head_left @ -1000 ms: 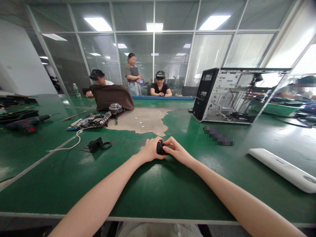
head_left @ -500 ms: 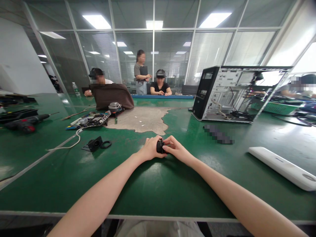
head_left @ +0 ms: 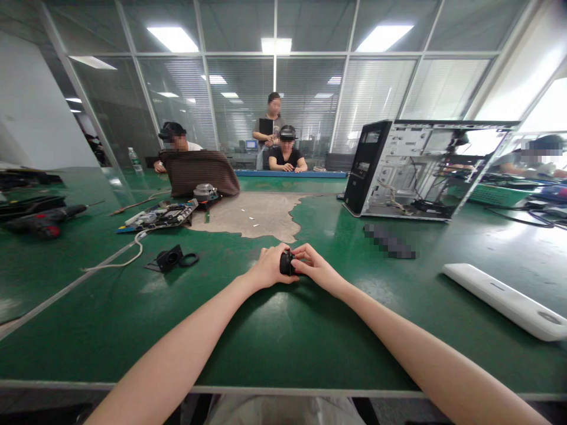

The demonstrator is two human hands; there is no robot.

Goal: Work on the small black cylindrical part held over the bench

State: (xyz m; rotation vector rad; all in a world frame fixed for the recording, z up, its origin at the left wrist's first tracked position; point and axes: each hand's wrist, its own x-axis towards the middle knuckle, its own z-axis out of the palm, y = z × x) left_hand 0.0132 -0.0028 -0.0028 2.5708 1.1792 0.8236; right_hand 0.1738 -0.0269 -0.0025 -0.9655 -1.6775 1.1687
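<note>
The standing person in grey point(head_left: 277, 123) has moved, but at twelve o'clock the left hand point(head_left: 266, 269) still hugs a small, round, black, plastic-looking thing point(head_left: 285, 265) and the right hand point(head_left: 313, 265) pinches its side

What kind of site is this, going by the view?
Looks like an electronics repair or teardown workshop, probably indoors in an office building: an opened computer case, a bare circuit board and a power drill sit on a worn green bench.
</note>
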